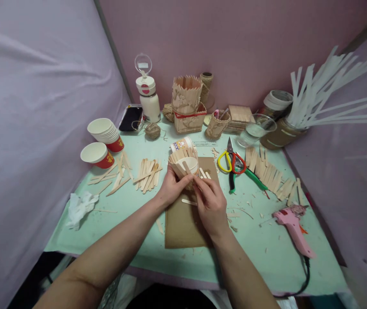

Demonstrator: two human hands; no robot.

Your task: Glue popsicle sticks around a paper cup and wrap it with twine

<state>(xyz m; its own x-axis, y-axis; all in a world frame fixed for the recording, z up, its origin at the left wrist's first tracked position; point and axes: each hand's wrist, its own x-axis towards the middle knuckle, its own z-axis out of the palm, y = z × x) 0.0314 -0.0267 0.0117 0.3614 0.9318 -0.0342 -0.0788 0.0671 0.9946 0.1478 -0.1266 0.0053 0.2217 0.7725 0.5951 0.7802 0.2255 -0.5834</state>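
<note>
Tilted in front of me is a paper cup with wooden craft sticks standing side by side around its outside. My left hand wraps around the cup's left side, its thumb across the front. My right hand pinches at the cup's lower right, fingertips on a craft stick against the wall; the fingertips partly hide it. Under both hands lies a brown cardboard sheet with a few loose sticks on it. Just behind the held cup is another printed paper cup.
A pink glue gun rests at right with its cord off the front edge. Scissors and green-handled pliers lie near cut sticks. Stick piles, paper cups and a tissue are at left. A water bottle stands behind.
</note>
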